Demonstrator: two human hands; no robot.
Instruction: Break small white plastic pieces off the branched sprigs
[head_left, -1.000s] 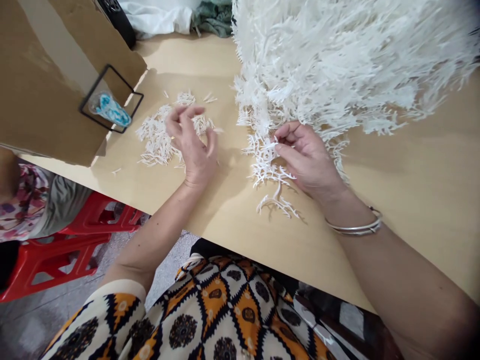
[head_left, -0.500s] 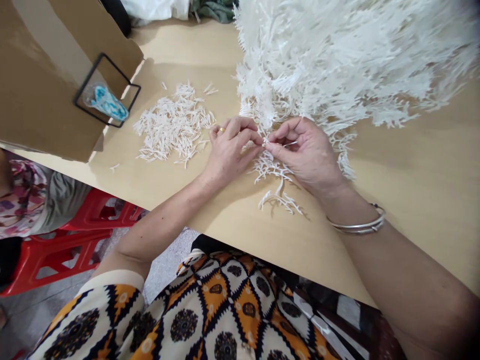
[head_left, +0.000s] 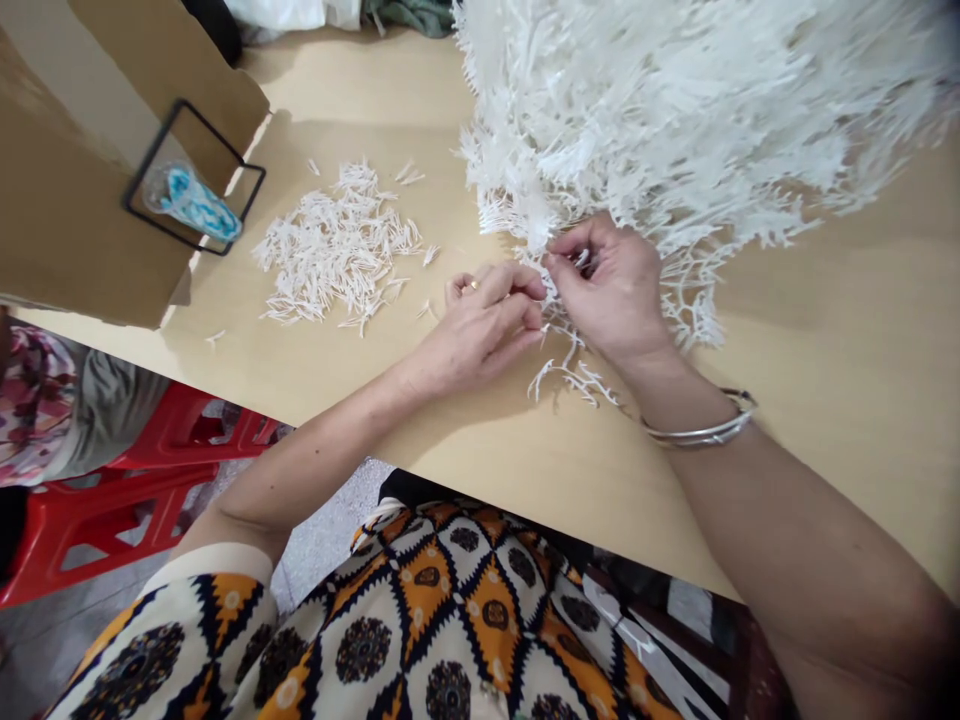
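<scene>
Because the white branched strands [head_left: 553, 298] look slender, the right hand [head_left: 615, 288] apparently uses a fingertip grip, pinching them; whether the left hand [head_left: 484, 330], just beside, grasps any cannot be told. From there, the large white heap [head_left: 675, 120] lies at one o'clock on the counter [head_left: 637, 490], the small white pile [head_left: 337, 250] at ten, seemingly apart to avoid mixing.

On flat tan table [head_left: 847, 340]: brown cardboard box [head_left: 82, 225] at left, white sliver pile [head_left: 330, 250] centre-left, branching white sprig heap [head_left: 675, 120] far right.
</scene>
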